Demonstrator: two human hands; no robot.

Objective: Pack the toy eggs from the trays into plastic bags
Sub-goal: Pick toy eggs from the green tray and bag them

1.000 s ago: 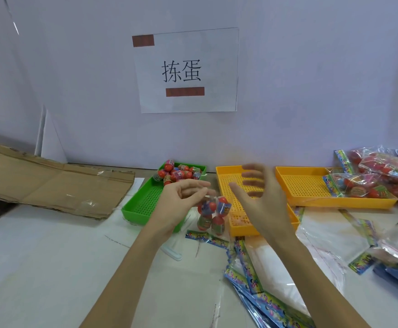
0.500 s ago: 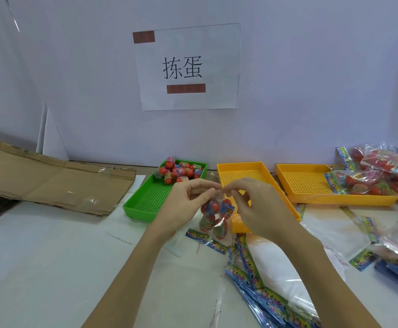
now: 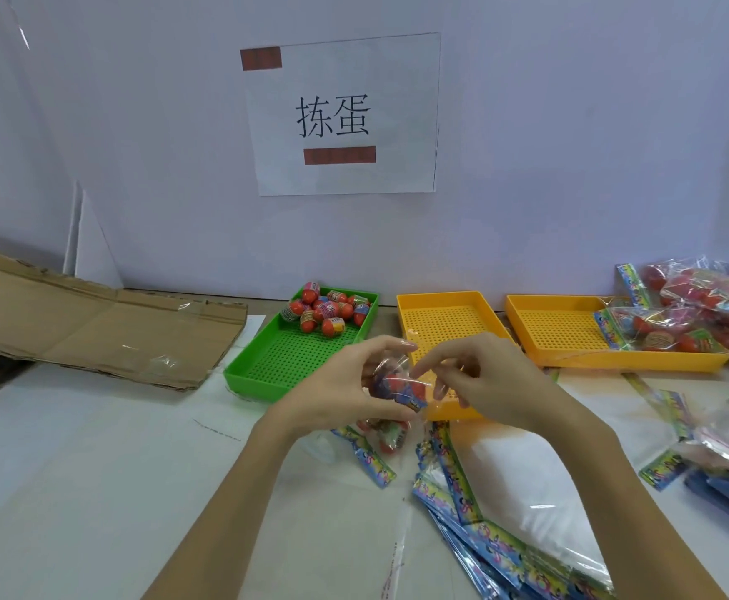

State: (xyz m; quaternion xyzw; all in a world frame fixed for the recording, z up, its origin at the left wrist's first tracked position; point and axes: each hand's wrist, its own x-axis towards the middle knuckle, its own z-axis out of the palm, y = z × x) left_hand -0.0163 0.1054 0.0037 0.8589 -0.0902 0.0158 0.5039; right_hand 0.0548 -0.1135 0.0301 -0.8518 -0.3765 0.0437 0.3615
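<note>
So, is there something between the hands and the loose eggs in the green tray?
Nothing visible. Both the left hand and right hand hold a filled bag just in front of the green tray; its loose eggs lie uncovered at the far end.

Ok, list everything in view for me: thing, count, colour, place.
green tray: one, green, left of centre on the table.
loose toy eggs: about a dozen, mostly red, far end of the green tray.
yellow trays: two, yellow, centre and right; the right one holds a filled bag at its right end.
bag of eggs: one, clear with red eggs, held between both hands.
filled bags: several, clear with red eggs, far right.
empty bags: a stack, clear with blue headers, near right.
cardboard: one flattened sheet, brown, left.
paper sign: one, white, on the wall.
left hand: grips the bag.
right hand: pinches the bag's top.
</note>
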